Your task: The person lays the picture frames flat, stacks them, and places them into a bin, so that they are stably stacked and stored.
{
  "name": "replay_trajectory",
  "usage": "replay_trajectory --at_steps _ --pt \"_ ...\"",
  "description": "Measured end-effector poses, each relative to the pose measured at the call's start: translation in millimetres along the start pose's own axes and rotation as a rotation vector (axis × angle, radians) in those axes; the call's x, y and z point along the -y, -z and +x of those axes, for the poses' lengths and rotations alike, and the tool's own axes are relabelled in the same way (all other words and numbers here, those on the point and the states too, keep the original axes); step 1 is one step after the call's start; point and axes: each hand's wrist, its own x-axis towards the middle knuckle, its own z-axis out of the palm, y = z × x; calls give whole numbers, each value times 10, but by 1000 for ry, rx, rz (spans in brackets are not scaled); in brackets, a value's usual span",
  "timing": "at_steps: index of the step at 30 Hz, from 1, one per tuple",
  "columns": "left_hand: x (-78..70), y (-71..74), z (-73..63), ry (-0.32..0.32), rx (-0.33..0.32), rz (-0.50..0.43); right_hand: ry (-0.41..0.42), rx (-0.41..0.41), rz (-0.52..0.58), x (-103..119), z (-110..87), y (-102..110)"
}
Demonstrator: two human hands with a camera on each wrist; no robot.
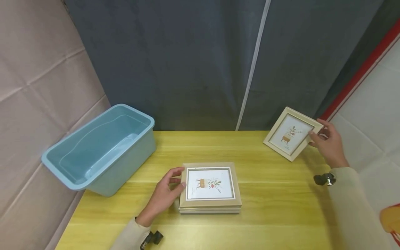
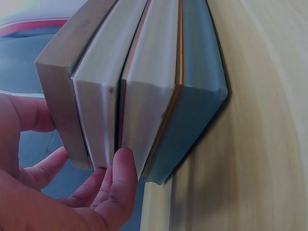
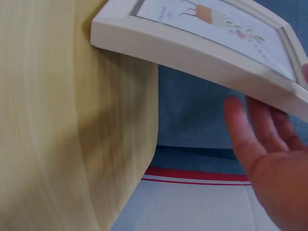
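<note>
My right hand (image 1: 331,146) pinches a cream picture frame (image 1: 292,133) by its right edge, thumb on the front and fingers behind. The frame is tilted above the back right of the table; in the right wrist view the fingers (image 3: 262,127) are beneath its underside. A stack of picture frames (image 2: 149,86) lies at the middle of the table, with a tan frame (image 1: 212,203) on top, pale ones between and a blue one at the bottom. At the stack's left side, my left hand (image 1: 164,194) rests its fingertips against the edges, fingers loosely bent.
A blue plastic bin (image 1: 125,163) stands at the left of the wooden table (image 1: 268,215). A grey curtain (image 1: 172,69) hangs behind the table. Light cloth walls (image 1: 40,86) flank both sides, with a red strip (image 1: 362,73) at the right.
</note>
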Motion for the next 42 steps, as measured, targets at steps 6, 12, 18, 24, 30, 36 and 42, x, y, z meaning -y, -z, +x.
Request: replay_trajectory --at_steps 6,12,18,24,30,36,42 --pt "-9 -13 4 5 -6 4 10 3 62 56 -14 -35" --pt "-17 -12 8 17 0 2 52 -23 103 73 -50 -74" --pt "-20 -3 18 28 11 -7 74 -51 193 71 -101 -125" --pt "-28 11 23 26 19 2 84 -49 263 157 -182 -197" --pt "-22 33 11 23 30 7 80 -33 256 250 -276 -269" --pt "-25 59 -10 -11 29 -3 99 5 250 321 -391 -394" --pt "-67 77 -10 -32 26 9 150 29 287 470 -538 -505"
